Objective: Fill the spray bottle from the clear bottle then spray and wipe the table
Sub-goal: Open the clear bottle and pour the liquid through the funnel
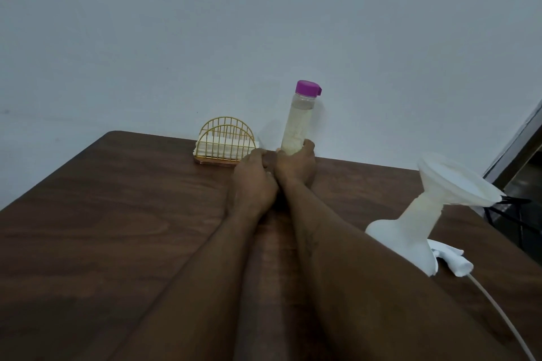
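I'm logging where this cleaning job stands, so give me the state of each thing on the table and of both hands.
clear bottle: upright, mostly full, purple cap on.
right hand: grips the clear bottle's lower end.
left hand: curled beside the right hand; grip unclear.
spray bottle: standing, open, funnel in its neck.
cloth: crumpled beside the spray bottle.
napkin holder: upright, holding napkins.
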`<state>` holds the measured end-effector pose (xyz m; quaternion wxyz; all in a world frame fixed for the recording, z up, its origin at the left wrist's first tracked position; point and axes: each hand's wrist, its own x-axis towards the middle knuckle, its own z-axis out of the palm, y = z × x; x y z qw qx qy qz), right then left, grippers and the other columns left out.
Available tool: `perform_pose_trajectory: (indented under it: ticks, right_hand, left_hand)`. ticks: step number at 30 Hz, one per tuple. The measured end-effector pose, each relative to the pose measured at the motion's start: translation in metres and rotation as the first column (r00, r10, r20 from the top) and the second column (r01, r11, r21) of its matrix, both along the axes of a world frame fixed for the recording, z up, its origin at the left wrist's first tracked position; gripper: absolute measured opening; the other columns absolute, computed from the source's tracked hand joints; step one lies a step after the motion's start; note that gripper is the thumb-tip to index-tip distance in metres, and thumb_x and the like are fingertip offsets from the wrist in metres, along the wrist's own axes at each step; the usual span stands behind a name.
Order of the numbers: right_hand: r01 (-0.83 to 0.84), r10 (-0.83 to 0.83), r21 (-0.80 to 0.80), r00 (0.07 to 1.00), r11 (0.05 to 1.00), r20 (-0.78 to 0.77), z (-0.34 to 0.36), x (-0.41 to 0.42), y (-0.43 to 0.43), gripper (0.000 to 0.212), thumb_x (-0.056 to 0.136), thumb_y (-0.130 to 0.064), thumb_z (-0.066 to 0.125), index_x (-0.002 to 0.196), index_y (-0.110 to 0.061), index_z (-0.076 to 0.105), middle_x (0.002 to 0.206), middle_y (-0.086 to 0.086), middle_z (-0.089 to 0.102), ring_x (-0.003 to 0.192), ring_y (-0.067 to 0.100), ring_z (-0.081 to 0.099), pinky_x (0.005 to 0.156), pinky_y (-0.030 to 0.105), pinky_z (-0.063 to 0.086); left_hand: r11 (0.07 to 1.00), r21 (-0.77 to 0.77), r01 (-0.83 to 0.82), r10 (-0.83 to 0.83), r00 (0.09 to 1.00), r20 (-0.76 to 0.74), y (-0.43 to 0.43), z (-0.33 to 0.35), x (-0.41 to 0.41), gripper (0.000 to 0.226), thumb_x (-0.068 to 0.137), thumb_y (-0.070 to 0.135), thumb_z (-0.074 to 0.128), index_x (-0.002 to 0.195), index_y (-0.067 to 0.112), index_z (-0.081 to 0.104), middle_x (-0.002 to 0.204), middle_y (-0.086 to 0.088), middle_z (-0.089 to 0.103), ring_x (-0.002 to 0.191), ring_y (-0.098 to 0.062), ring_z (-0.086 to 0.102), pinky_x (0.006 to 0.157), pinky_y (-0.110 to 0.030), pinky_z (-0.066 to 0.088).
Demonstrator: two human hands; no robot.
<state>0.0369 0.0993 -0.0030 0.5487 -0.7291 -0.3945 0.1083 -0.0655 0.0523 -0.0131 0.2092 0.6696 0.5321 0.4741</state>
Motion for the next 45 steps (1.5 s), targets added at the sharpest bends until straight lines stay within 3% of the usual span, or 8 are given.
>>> perform_pose_trajectory:
  ticks: [4,8,19,25,28,35,38,45]
  right_hand:
    - [-0.041,0.041,-0.001,0.999,0.999,0.024,-0.003,0.005,-0.021,0.045,0.084,-0.028,0.081,0.119,-0.021,0.055,0.118,0.003,0.068,0.108,0.026,0.066,0.083,0.033,0.051]
    - [-0.09,0.09,-0.005,0.99,0.996,0.109,-0.003,0.0,-0.051,0.061,0.083,-0.035,0.084,0.134,-0.02,0.056,0.13,0.0,0.063,0.116,0.021,0.062,0.096,0.04,0.056]
    - [-0.364,0.356,-0.001,0.913,0.932,0.2,-0.009,-0.019,-0.173,0.038,0.084,-0.051,0.066,0.113,-0.027,0.066,0.109,-0.012,0.06,0.096,0.006,0.06,0.078,0.028,0.053]
    - [-0.435,0.426,-0.016,0.872,0.9,0.241,-0.012,-0.015,-0.23,0.031,0.08,-0.058,0.072,0.103,-0.041,0.061,0.103,-0.02,0.059,0.087,-0.003,0.063,0.066,0.015,0.047]
    - [-0.465,0.456,-0.013,0.861,0.885,0.224,-0.013,-0.008,-0.252,0.04,0.073,-0.062,0.074,0.106,-0.041,0.063,0.104,-0.019,0.061,0.089,-0.001,0.065,0.07,0.022,0.057]
    - [-0.611,0.607,0.026,0.79,0.791,0.091,-0.016,0.017,-0.288,0.053,0.076,-0.038,0.086,0.123,-0.048,0.064,0.122,-0.02,0.069,0.108,-0.004,0.067,0.083,0.017,0.057]
    - [-0.631,0.63,0.1,0.775,0.769,0.043,-0.014,0.023,-0.287,0.064,0.079,-0.025,0.074,0.14,-0.033,0.058,0.13,-0.013,0.07,0.119,0.004,0.067,0.098,0.033,0.059]
    - [-0.518,0.588,0.435,0.808,0.737,-0.033,0.003,0.019,-0.289,0.049,0.081,-0.027,0.071,0.129,-0.033,0.063,0.122,-0.007,0.074,0.12,0.017,0.068,0.096,0.039,0.059]
  left_hand:
    - [0.996,0.0,-0.089,0.089,0.989,0.12,-0.004,0.004,-0.005,0.032,0.097,0.018,0.059,0.129,0.016,0.062,0.117,-0.003,0.07,0.11,-0.023,0.064,0.094,-0.04,0.053]
    - [0.993,0.001,-0.116,0.112,0.966,0.234,-0.02,0.007,-0.015,0.039,0.097,0.039,0.065,0.129,0.016,0.064,0.107,0.007,0.069,0.103,-0.018,0.066,0.089,-0.031,0.052]
    - [0.989,0.012,0.144,-0.144,0.969,0.201,-0.111,0.015,-0.043,0.055,0.081,0.075,0.062,0.119,0.036,0.065,0.1,0.022,0.07,0.094,0.012,0.064,0.073,-0.006,0.047]
    - [0.982,0.01,0.19,-0.187,0.955,0.232,-0.154,0.014,-0.054,0.032,0.088,0.063,0.069,0.099,0.033,0.073,0.091,0.018,0.076,0.087,0.005,0.07,0.072,-0.015,0.051]
    - [0.972,0.011,0.236,-0.231,0.939,0.254,-0.173,0.014,-0.056,0.033,0.085,0.061,0.074,0.092,0.028,0.073,0.089,0.012,0.078,0.084,0.0,0.072,0.072,-0.018,0.053]
    - [0.947,0.113,0.3,-0.312,0.945,0.103,-0.197,0.016,-0.049,0.042,0.08,0.078,0.066,0.096,0.039,0.07,0.091,0.022,0.075,0.082,0.003,0.071,0.067,-0.01,0.05]
    - [0.952,0.14,0.271,-0.274,0.962,-0.002,-0.193,0.012,-0.045,0.052,0.077,0.088,0.058,0.102,0.042,0.064,0.093,0.025,0.072,0.086,0.007,0.068,0.067,-0.01,0.049]
    - [0.955,0.175,0.241,-0.223,0.967,-0.12,-0.192,0.016,-0.042,0.06,0.069,0.091,0.056,0.11,0.046,0.057,0.084,0.035,0.064,0.084,0.017,0.062,0.062,-0.005,0.043]
